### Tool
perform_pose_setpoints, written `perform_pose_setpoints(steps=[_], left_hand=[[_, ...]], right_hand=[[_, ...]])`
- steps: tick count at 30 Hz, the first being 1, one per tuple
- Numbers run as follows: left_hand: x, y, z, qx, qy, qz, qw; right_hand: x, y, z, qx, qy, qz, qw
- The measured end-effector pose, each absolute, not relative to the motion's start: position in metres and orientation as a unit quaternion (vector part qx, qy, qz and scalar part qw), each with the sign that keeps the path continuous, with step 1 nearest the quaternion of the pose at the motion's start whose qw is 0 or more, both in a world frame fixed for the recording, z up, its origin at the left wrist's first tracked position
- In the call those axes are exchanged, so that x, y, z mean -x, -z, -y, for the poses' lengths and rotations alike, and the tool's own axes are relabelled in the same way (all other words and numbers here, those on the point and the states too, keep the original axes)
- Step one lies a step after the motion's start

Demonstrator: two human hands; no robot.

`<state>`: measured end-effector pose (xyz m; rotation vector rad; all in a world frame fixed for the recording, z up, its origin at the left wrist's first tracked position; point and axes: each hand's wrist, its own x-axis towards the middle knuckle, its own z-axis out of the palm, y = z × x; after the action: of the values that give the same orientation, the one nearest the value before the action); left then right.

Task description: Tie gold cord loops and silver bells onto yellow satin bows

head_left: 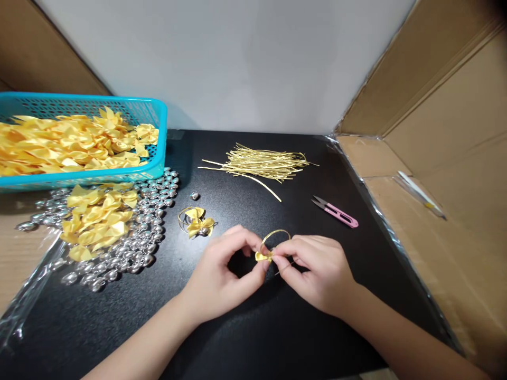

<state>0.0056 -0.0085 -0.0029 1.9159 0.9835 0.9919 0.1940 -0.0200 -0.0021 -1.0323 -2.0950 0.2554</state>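
My left hand (224, 274) and my right hand (317, 274) meet over the black table (245, 327), both pinching a small yellow ribbon bow (263, 256) with a thin gold wire loop (276, 236) arching above it. Each hand's fingers are closed on the bow and wire. Two similar bows with gold loops (197, 220) lie just left of my left hand. A bundle of gold wire ties (263, 162) lies farther back on the table.
A turquoise basket (156, 153) full of yellow bows stands at the back left. In front of it lie loose yellow bows (99, 216) on a spread of silver bells (150, 232). Pink snips (336, 212) lie at right. Cardboard box walls (455, 158) enclose the right side.
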Motion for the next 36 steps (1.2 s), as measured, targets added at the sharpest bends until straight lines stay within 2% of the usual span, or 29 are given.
perform_pose_setpoints(steps=[3, 10, 18, 26, 36], left_hand=[[-0.0041, 0.0015, 0.0052, -0.797, -0.402, -0.349, 0.283], [-0.003, 0.001, 0.0038, -0.813, -0.41, -0.346, 0.228], [-0.003, -0.0022, 0.0055, -0.806, -0.419, -0.356, 0.219], [-0.0049, -0.0007, 0.0068, -0.788, -0.412, -0.37, 0.269], [-0.0043, 0.0012, 0.0056, -0.815, -0.422, -0.346, 0.193]], right_hand=[[-0.1941, 0.0024, 0.02, 0.401, -0.084, 0.826, 0.386], [-0.1936, 0.005, 0.0208, 0.405, -0.079, 0.829, 0.379], [-0.1954, 0.0073, 0.0216, 0.395, -0.029, 0.841, 0.369], [-0.1947, 0.0084, 0.023, 0.405, -0.031, 0.831, 0.38], [-0.1925, 0.0102, 0.024, 0.408, -0.031, 0.83, 0.378]])
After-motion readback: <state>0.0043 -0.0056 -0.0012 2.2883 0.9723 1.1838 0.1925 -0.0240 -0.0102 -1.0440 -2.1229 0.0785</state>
